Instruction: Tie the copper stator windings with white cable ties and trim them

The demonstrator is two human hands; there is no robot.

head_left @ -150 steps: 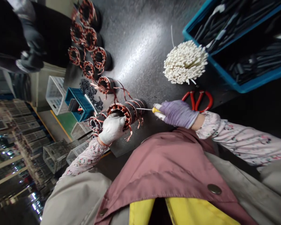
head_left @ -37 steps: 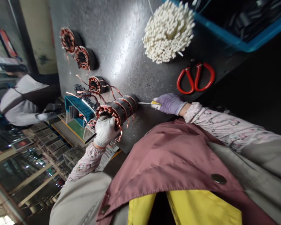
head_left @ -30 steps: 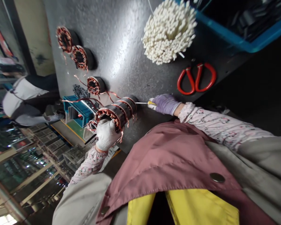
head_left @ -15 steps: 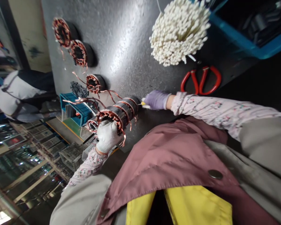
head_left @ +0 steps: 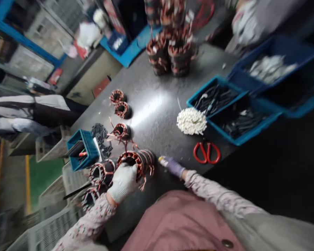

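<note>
My left hand [head_left: 124, 183], in a white knit glove, grips the near end of a row of copper-wound motor stators [head_left: 146, 157] lying on their side, its fingers at the bore. Copper lead ends hang from their rims. To the right of the row is my right hand [head_left: 174, 166], in a purple glove, fingers pressed together. A small yellow and white bit shows at its fingertips; whether this is a tool or part of the glove is unclear. The hand is apart from the stators. Red-handled scissors [head_left: 207, 152] lie beyond it, beside a bundle of white sticks or tubes [head_left: 191, 121].
Single stators [head_left: 121, 130] stand on the grey table [head_left: 159, 139], with stacked stators [head_left: 180, 52] at the back. Black sleeves [head_left: 99, 134] lie by a teal bin [head_left: 91, 146]. More teal bins [head_left: 238, 139] stand right. Co-workers' arms show at the left and upper right.
The view has shifted back and shows more of the table and bins. My right hand is slightly farther from the stator row. My left hand keeps its hold.
</note>
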